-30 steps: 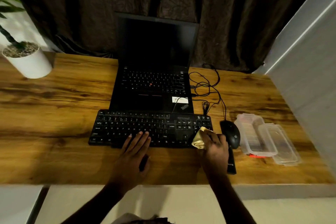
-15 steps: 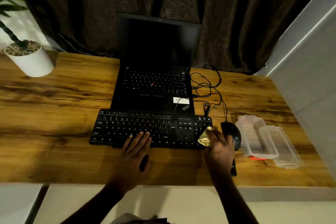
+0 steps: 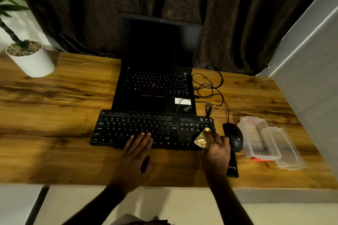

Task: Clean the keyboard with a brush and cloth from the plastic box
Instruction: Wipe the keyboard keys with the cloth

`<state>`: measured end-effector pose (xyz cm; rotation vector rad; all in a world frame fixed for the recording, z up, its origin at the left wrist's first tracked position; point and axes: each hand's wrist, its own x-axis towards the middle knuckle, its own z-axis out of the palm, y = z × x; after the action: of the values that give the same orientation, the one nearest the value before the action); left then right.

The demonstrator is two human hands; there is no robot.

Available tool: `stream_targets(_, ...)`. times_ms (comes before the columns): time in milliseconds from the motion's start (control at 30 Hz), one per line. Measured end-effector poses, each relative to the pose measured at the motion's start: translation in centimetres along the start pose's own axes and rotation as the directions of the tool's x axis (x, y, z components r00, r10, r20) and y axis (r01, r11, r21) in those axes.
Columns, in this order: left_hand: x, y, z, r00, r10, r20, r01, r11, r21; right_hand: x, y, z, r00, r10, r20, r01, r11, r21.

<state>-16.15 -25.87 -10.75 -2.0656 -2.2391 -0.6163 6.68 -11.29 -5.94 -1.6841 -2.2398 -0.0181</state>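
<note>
One wooden desk [image 3: 54,115], keyboard [image 3: 128,126], dark curtain [image 3: 237,14].

The worktop [image 3: 54,115] is brown wood with dark grain and a soft shine. The keyboard [image 3: 128,126] is matt black plastic, the mouse [image 3: 235,137] glossier. The cloth [image 3: 202,139] is yellowish and crumpled. The plastic box [image 3: 256,137] is clear. The curtain [image 3: 237,14] is dark crinkled fabric.

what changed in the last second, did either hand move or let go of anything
The right hand, gripping the cloth, slid slightly right toward the mouse, then back left over the right end of the keyboard. Nothing was picked up or let go. The left hand stayed flat on the keys; the plastic box and laptop did not move.
</note>
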Motion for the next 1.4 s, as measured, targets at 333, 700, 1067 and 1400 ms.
stream_targets(333,0.0,-0.1,0.1,1.0,0.006,0.016,-0.006,1.0,0.022,-0.9,-2.7,1.1,0.988,-0.15,-0.038,0.153,0.985,0.083)
stream_targets(700,0.0,0.0,-0.1,1.0,0.001,-0.001,-0.001,1.0,0.004,-1.1,-6.1,0.8,0.967,-0.246,0.065,0.237,0.964,0.117)
stream_targets(1067,0.1,0.0,0.0,1.0,0.009,-0.014,-0.009,1.0,0.01,-0.7,-5.9,0.4,0.968,-0.204,0.144,0.19,0.976,0.104)
stream_targets(1400,0.0,-0.1,0.1,1.0,0.011,0.008,-0.011,1.0,0.02,-0.3,-4.7,-0.2,0.98,-0.121,0.159,0.117,0.993,0.035)
